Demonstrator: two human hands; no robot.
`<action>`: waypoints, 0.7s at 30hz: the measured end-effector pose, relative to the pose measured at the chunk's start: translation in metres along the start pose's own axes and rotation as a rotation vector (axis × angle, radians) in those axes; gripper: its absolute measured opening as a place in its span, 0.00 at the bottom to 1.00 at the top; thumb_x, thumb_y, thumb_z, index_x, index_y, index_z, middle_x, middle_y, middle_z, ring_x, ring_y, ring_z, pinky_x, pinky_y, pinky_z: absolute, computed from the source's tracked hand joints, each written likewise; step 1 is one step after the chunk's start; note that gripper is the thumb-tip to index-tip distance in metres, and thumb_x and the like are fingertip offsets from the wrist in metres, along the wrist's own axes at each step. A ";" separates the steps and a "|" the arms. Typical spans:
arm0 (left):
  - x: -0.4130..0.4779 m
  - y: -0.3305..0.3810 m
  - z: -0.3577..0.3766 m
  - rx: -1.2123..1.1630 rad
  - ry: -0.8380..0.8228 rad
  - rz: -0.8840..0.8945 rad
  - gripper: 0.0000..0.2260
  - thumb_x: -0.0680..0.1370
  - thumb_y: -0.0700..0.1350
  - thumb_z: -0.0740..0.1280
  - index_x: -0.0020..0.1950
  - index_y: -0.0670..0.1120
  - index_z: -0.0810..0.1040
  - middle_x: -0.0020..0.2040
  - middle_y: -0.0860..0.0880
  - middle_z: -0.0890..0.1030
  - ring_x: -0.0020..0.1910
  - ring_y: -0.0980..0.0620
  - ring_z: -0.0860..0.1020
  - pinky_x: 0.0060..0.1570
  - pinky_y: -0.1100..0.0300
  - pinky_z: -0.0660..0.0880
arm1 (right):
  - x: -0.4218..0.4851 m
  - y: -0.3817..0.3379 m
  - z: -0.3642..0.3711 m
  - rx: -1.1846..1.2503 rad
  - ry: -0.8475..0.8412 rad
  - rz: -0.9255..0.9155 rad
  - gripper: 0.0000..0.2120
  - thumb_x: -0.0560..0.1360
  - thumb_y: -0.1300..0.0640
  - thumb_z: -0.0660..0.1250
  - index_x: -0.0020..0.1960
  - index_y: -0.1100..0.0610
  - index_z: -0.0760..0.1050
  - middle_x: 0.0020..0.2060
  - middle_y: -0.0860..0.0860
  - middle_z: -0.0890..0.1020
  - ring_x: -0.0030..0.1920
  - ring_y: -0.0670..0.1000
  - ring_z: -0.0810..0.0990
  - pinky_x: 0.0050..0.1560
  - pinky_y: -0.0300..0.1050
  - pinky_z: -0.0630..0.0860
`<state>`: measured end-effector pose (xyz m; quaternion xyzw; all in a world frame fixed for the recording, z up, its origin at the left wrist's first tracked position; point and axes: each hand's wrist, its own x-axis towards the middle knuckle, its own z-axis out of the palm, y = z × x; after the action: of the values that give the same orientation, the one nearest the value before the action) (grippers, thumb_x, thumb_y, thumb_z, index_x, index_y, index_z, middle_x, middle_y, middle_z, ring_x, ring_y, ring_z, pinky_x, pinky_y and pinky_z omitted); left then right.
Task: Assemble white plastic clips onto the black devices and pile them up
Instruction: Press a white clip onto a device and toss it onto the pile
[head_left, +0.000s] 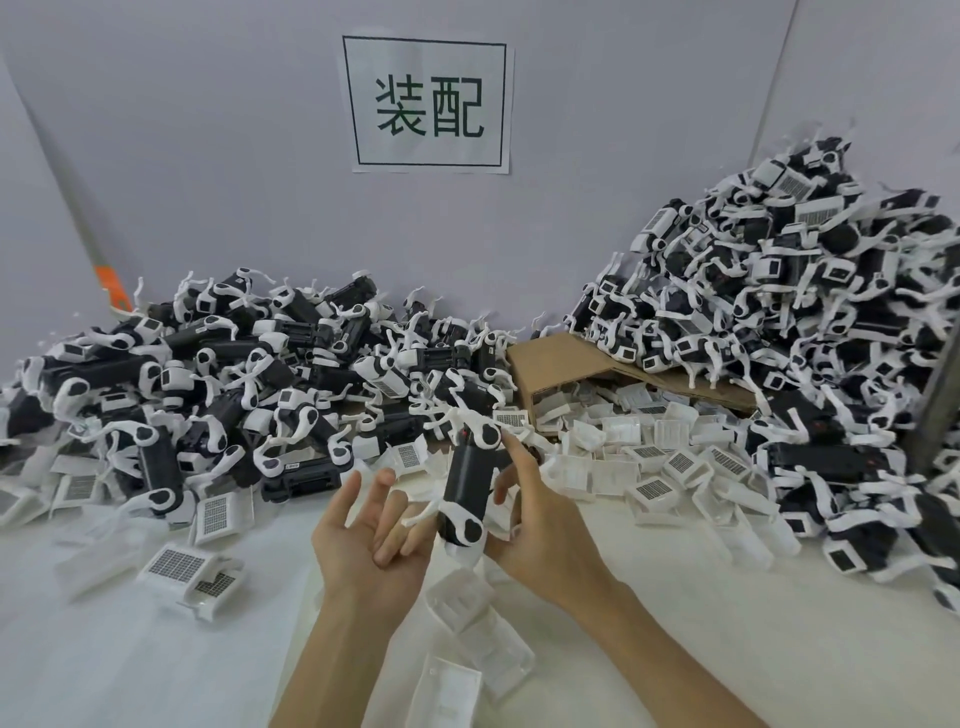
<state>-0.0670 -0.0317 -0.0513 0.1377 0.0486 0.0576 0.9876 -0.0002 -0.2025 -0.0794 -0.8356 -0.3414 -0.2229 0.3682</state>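
Black oblong plastic device, white plastic clips on both ends, raised over the white table. The right hand grips its lower half. The left hand is beside it, fingers spread and empty. The device is probably light and rigid, with thin clip arms that may snap, so grasp the black body. Count: one device held; two heaps, left heap and right heap; loose white clips too many to count.

Black device, white clips

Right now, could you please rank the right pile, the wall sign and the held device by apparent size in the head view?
1. right pile
2. wall sign
3. held device, smallest despite being nearest the camera
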 end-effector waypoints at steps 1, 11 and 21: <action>0.000 0.000 0.000 -0.002 -0.001 -0.010 0.11 0.75 0.49 0.66 0.40 0.42 0.79 0.22 0.52 0.56 0.21 0.55 0.51 0.18 0.63 0.59 | 0.000 0.000 -0.001 -0.003 0.007 -0.009 0.49 0.69 0.25 0.64 0.80 0.44 0.47 0.47 0.32 0.71 0.34 0.44 0.77 0.36 0.47 0.78; 0.002 0.002 0.001 0.000 -0.056 -0.054 0.10 0.81 0.47 0.61 0.53 0.41 0.76 0.38 0.46 0.71 0.23 0.55 0.69 0.27 0.62 0.73 | -0.001 -0.012 -0.008 -0.046 0.111 -0.121 0.50 0.70 0.29 0.66 0.78 0.34 0.35 0.57 0.46 0.74 0.32 0.46 0.75 0.30 0.50 0.79; 0.006 0.004 -0.004 -0.002 -0.041 -0.063 0.15 0.80 0.48 0.63 0.62 0.41 0.75 0.45 0.43 0.77 0.34 0.53 0.72 0.33 0.62 0.76 | 0.000 -0.005 -0.004 -0.066 0.149 -0.212 0.39 0.74 0.34 0.66 0.79 0.44 0.56 0.51 0.52 0.73 0.33 0.47 0.72 0.26 0.45 0.78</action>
<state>-0.0622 -0.0259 -0.0549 0.1362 0.0328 0.0237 0.9899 -0.0042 -0.2028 -0.0747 -0.7874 -0.3922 -0.3332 0.3394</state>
